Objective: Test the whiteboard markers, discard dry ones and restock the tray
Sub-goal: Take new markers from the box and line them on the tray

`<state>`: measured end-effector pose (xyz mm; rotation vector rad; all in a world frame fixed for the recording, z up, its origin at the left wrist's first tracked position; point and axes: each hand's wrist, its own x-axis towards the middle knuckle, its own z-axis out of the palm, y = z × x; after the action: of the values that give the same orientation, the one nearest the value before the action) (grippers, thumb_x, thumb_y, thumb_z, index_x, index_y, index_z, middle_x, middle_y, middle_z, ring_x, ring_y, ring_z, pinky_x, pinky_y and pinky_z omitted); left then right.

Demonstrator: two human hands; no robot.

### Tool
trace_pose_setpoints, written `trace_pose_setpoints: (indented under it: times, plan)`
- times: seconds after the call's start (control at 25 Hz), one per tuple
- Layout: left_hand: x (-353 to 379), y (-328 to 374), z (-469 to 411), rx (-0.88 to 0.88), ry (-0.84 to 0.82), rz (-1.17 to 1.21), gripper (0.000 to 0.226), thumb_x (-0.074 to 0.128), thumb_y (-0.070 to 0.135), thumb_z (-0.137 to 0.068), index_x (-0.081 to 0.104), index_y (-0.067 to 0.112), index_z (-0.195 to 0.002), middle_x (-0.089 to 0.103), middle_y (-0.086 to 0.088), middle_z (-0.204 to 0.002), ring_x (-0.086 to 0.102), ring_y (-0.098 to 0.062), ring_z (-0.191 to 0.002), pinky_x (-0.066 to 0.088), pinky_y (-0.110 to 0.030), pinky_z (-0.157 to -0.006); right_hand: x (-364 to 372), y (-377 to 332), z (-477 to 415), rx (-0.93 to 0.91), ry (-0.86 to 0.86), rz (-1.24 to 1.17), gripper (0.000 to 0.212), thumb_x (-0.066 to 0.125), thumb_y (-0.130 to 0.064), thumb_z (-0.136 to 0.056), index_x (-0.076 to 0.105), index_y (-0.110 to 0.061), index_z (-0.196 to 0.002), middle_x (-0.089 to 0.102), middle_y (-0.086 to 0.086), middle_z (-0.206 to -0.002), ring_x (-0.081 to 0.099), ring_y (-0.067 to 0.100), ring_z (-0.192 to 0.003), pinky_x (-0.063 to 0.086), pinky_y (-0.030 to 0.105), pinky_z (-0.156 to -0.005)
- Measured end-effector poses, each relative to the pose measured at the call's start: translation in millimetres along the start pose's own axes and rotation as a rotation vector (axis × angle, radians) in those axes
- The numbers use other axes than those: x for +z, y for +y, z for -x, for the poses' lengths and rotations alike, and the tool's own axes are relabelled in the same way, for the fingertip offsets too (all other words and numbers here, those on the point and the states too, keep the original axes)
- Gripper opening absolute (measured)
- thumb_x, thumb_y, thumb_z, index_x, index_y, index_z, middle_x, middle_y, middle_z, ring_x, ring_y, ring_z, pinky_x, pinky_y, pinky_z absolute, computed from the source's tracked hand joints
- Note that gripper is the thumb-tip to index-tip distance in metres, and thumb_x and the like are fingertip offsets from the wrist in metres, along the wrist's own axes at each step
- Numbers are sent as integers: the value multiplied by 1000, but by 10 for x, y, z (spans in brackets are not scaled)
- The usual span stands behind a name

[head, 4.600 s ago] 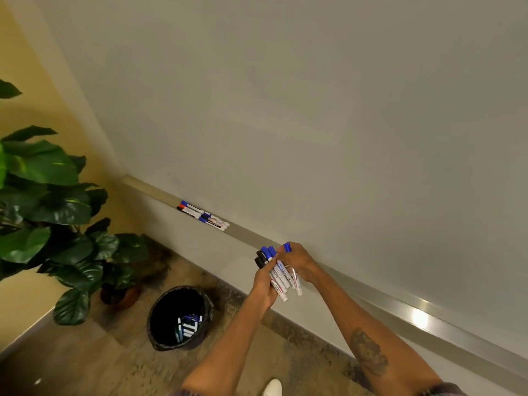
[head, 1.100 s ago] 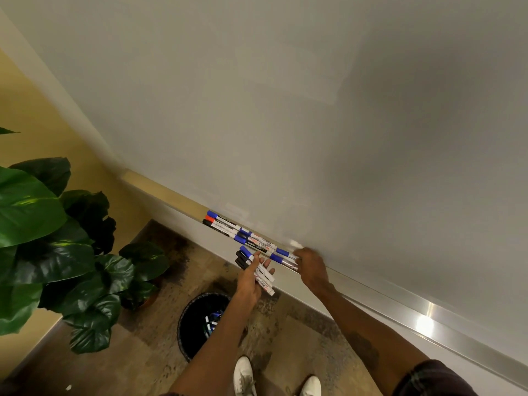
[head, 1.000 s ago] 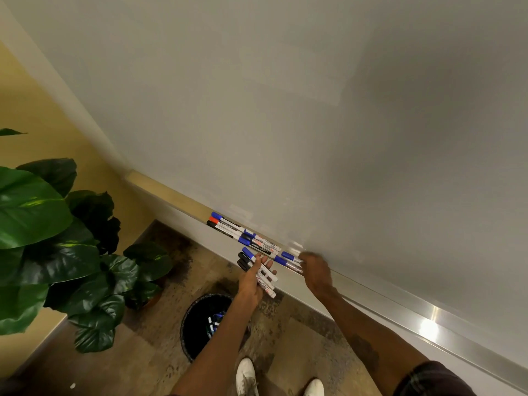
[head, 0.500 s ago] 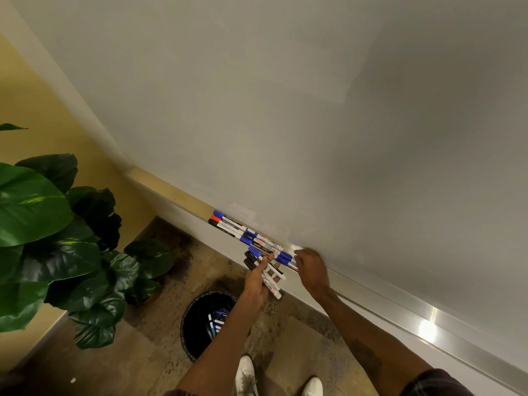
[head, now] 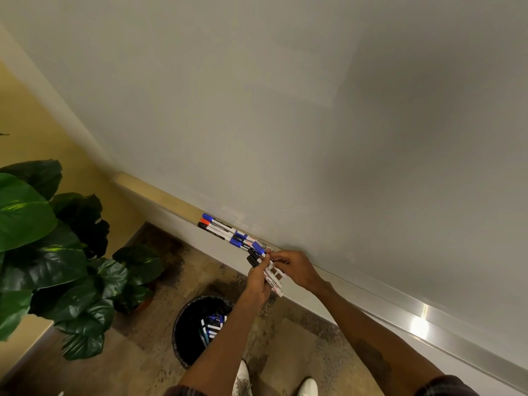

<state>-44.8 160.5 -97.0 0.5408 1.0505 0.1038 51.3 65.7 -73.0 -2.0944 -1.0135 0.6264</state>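
Currently the left hand is curled round a bundle of markers, black caps up, just below the frame's centre. Touching it, the right hand pinches 1 marker at the bundle's top; which one I cannot tell. Just up-left, a row of markers lies on the tray. Restocking looks under way. Next, that marker needs drawing free and laying beside the row without knocking any off. Discards sit in the bin, lower centre.
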Motion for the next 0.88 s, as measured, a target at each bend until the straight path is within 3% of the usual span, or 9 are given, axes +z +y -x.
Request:
trace_pose_setpoints:
  times: [0.2, 0.44, 0.68, 0.88]
  plan:
    - [-66, 2, 21, 38, -44, 95, 45, 65, 31, -94, 55, 17, -136, 67, -14, -126, 67, -35, -112, 53, -49, -98, 7, 91, 16, 180, 137, 210, 26, 63, -28, -94, 70, -10, -112, 72, 8, -104, 69, 21, -94, 53, 27, -82]
    - [-259, 110, 80, -20, -62, 68, 17, 52, 30, -101, 61, 24, -114, 56, -9, -136, 51, -38, -131, 34, -53, -116, 60, 207, 157, 296, 81, 426, 44, 68, -39, -89, 59, -12, -123, 68, 8, -118, 67, 17, -105, 52, 25, -89]
    - [-338, 179, 126, 2, -102, 59, 37, 45, 31, -104, 48, 20, -139, 49, -9, -148, 49, -36, -134, 37, -49, -114, 118, 280, 110, 304, 40, 488, 49, 68, -42, -88, 57, -13, -126, 65, 8, -125, 64, 18, -111, 49, 26, -93]
    - [-271, 158, 110, 13, -119, 40, 42, 46, 32, -103, 46, 18, -143, 51, -8, -147, 51, -36, -132, 37, -49, -114, 206, 319, 159, 267, 116, 449, 51, 75, -41, -83, 61, -12, -123, 67, 10, -120, 65, 23, -107, 53, 34, -92]
